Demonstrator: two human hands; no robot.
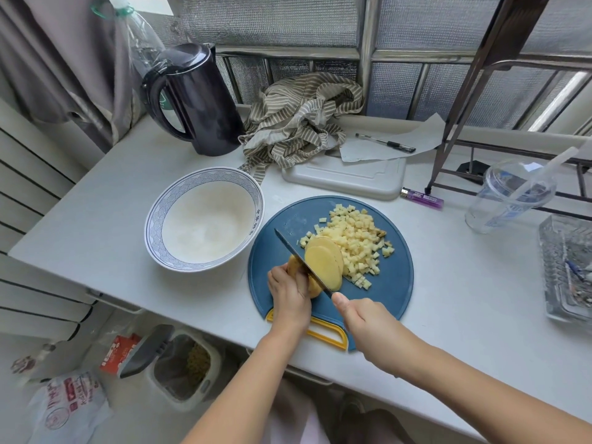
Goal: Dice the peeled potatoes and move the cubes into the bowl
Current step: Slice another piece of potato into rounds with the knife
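Observation:
A round blue cutting board with a yellow handle lies on the white counter. On it my left hand grips a peeled potato from the left. My right hand holds a dark knife, whose blade stands in the potato. Flat slices lean to the right of the blade. A heap of small potato cubes lies further right on the board. A white bowl with a blue patterned rim stands left of the board and holds no cubes.
A black kettle and a striped cloth sit behind the bowl. Behind the board are a white tray, paper with a pen and a purple lighter. A plastic cup and a glass dish stand at right.

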